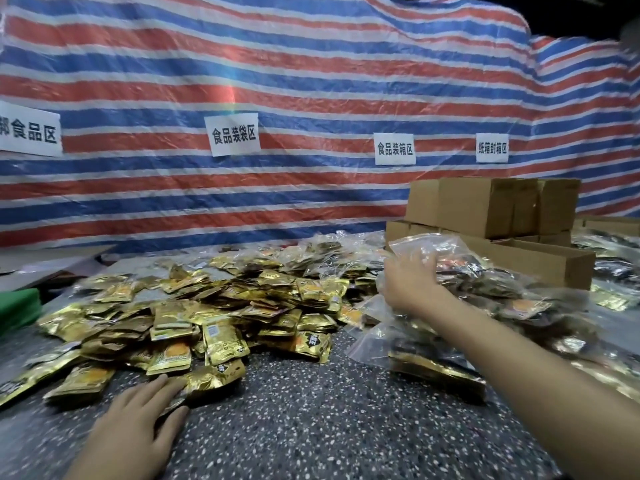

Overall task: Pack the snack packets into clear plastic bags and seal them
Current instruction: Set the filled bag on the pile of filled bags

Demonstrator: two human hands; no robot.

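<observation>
Snack packets [194, 306] covered the table [311, 427]. Left grip [138, 417] lay open and flat — right grip [410, 285] held a full clear bag [464, 268].

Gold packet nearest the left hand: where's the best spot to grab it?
Probably pinch its near edge, coming from the bare table side. The gold packet lies flat at the front of the pile; its near edge is free, other packets crowd its far side. The left hand is right beside it.

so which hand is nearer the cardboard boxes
Right. The right hand holds a filled bag just left of the boxes; the left hand rests flat at the near edge of the packet pile, far from them.
</observation>
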